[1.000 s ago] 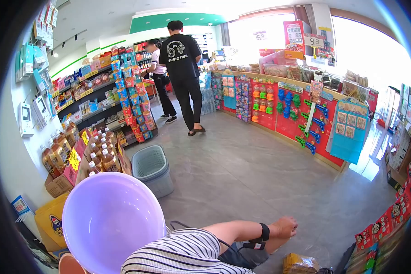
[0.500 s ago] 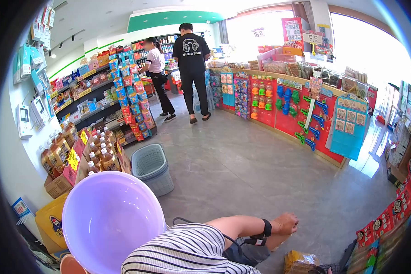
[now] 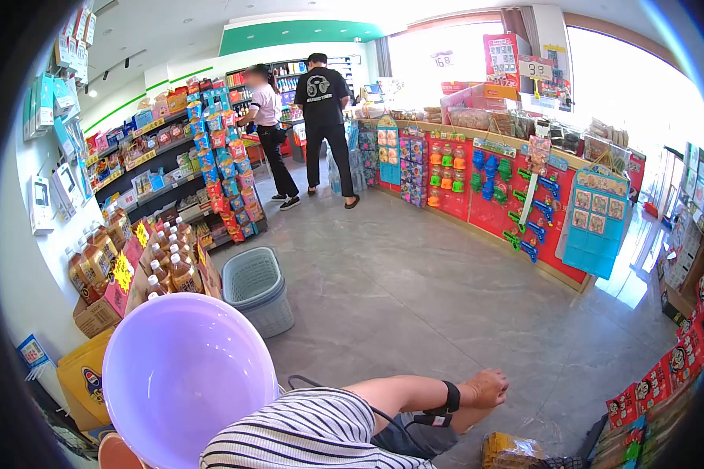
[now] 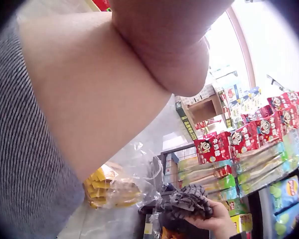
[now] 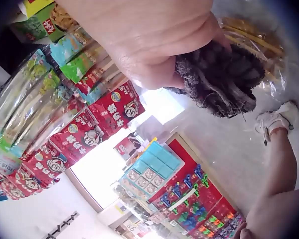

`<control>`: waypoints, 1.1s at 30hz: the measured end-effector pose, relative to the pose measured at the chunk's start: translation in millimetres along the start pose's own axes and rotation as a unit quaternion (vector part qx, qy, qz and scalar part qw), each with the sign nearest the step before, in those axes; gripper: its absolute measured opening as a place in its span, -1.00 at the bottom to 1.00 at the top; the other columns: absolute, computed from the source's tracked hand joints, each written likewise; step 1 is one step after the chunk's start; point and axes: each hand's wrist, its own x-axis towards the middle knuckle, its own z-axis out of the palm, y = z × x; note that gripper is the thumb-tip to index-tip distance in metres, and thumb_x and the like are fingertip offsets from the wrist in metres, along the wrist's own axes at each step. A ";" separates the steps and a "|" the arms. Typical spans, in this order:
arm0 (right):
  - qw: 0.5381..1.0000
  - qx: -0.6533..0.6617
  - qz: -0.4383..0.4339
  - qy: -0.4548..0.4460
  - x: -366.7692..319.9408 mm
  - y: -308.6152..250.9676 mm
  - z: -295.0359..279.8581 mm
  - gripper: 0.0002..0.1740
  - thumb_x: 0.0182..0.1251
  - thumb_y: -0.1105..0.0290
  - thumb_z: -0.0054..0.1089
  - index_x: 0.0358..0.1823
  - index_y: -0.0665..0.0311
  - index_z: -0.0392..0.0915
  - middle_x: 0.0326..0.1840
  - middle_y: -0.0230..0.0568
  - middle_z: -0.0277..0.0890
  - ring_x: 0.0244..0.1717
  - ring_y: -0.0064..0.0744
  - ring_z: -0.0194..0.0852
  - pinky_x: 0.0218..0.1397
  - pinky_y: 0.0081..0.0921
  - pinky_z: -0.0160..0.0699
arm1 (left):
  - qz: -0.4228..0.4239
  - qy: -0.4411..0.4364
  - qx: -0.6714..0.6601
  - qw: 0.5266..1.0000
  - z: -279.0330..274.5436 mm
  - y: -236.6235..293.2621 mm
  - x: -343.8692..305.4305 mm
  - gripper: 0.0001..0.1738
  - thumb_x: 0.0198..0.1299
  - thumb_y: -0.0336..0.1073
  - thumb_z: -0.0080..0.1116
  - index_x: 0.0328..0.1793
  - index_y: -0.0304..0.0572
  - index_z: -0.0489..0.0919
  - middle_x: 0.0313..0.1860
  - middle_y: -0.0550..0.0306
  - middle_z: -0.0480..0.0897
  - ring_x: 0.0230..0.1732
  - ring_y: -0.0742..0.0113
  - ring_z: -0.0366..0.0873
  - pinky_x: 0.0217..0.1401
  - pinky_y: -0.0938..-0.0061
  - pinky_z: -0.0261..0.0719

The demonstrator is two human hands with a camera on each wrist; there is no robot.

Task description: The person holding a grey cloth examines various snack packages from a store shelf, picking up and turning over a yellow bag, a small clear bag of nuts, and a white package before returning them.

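My left hand [image 3: 485,388] rests on my bent leg [image 4: 89,84] near the knee, its fingers loosely curled and holding nothing; a black strap circles that wrist. In the right wrist view, my right hand [image 5: 154,45] grips a crumpled dark grey checked cloth [image 5: 222,82] with frayed threads. The left wrist view shows this same cloth low down, beside a rack of snack packets. Only a bit of the cloth shows at the bottom edge of the head view, where the right hand is hidden. Near it on the floor lies a clear plastic bag of yellow packets [image 3: 512,451].
A purple basin [image 3: 188,375] stands at my left, with stacked grey baskets [image 3: 258,293] and bottled drinks [image 3: 184,273] beyond. Red snack packets [image 3: 665,367] hang at the right. Two people stand near the far counter [image 3: 477,168]. Grey floor [image 3: 383,289] lies between.
The person in the black shirt has walked away from me and to the right, towards the counter. My left hand stays on the leg, with only slight shifts.
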 end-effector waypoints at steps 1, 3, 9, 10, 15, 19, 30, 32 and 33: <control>0.993 -0.096 -0.064 -0.007 -6.5 -6.1 6.0 -0.77 0.10 0.63 -0.01 -0.16 0.44 0.43 -0.26 -0.24 0.51 -0.27 -0.44 0.40 -0.14 -0.61 0.36 | -0.002 0.001 -0.006 1.000 1.6 -1.1 0.5 -0.80 -0.09 -0.22 0.02 -0.52 -0.19 0.52 -0.41 0.04 0.54 -0.20 0.11 0.43 -0.15 0.27 0.39; 0.940 -0.284 -0.185 -0.023 -27.7 -26.3 30.1 -0.70 0.05 0.71 -0.04 -0.13 0.44 0.42 -0.21 -0.23 0.50 -0.22 -0.42 0.39 -0.10 -0.62 0.33 | -0.008 0.001 -0.018 1.000 3.7 -2.6 0.5 -0.80 -0.09 -0.22 0.02 -0.53 -0.19 0.51 -0.41 0.02 0.53 -0.20 0.11 0.43 -0.16 0.27 0.40; 0.875 -0.401 -0.269 -0.019 -33.0 -40.6 43.0 -0.63 0.00 0.65 0.02 -0.08 0.38 0.44 -0.11 -0.18 0.49 -0.08 -0.38 0.39 0.05 -0.55 0.26 | -0.009 0.055 -0.048 0.997 12.2 -7.5 1.5 -0.81 -0.15 -0.24 0.01 -0.57 -0.20 0.51 -0.48 -0.06 0.52 -0.33 -0.03 0.46 -0.30 0.22 0.44; 0.882 -0.392 -0.259 -0.036 -29.6 -41.3 42.9 -0.60 -0.03 0.62 0.06 -0.05 0.34 0.44 -0.11 -0.12 0.49 -0.05 -0.37 0.37 0.11 -0.53 0.20 | -0.018 0.061 -0.056 0.996 16.2 -11.8 1.5 -0.82 -0.18 -0.24 0.01 -0.58 -0.18 0.51 -0.51 -0.08 0.51 -0.38 -0.06 0.46 -0.34 0.20 0.43; 0.869 -0.447 -0.177 0.120 -37.0 -29.9 52.0 -0.44 -0.09 0.59 0.18 0.05 0.40 0.32 -0.04 -0.02 0.38 0.06 -0.12 0.30 0.16 -0.39 0.21 | 0.006 0.128 -0.062 0.990 21.3 -17.0 -0.2 -0.84 -0.19 -0.22 0.05 -0.59 -0.13 0.53 -0.54 -0.09 0.52 -0.43 -0.07 0.48 -0.44 0.16 0.42; 0.906 -0.351 -0.213 0.098 -34.5 -14.6 39.4 -0.39 -0.07 0.72 0.14 0.11 0.33 0.26 0.07 -0.12 0.32 0.13 -0.29 0.25 0.21 -0.43 0.17 | -0.017 0.036 0.013 0.999 10.5 -8.7 6.0 -0.80 -0.15 -0.25 0.04 -0.40 -0.13 0.59 -0.38 -0.02 0.57 -0.29 0.02 0.50 -0.22 0.28 0.48; 0.911 0.294 0.100 0.271 -5.1 -17.8 36.1 -0.78 0.12 0.32 0.06 -0.18 0.16 0.48 -0.25 -0.30 0.53 -0.24 -0.38 0.50 -0.20 -0.31 0.43 | -0.006 -0.051 0.067 0.996 1.6 17.4 13.6 -0.81 -0.13 -0.24 0.04 -0.39 -0.11 0.57 -0.31 0.11 0.56 -0.12 0.14 0.44 -0.10 0.27 0.40; 0.906 0.298 0.094 0.285 -11.3 -15.3 31.8 -0.76 0.10 0.32 0.09 -0.18 0.17 0.47 -0.23 -0.30 0.52 -0.20 -0.38 0.47 -0.15 -0.28 0.42 | 0.053 -0.158 0.195 0.967 2.8 23.8 21.3 -0.75 -0.11 -0.22 0.04 -0.28 -0.10 0.56 -0.19 0.09 0.52 -0.02 0.15 0.38 -0.01 0.18 0.31; 0.904 0.299 0.091 0.293 -14.8 -13.6 30.4 -0.76 0.10 0.31 0.10 -0.18 0.17 0.47 -0.22 -0.30 0.51 -0.19 -0.39 0.47 -0.14 -0.28 0.41 | 0.083 -0.207 0.257 0.940 6.2 27.4 25.4 -0.72 -0.10 -0.21 0.03 -0.23 -0.09 0.55 -0.14 0.09 0.50 0.04 0.15 0.35 0.04 0.13 0.26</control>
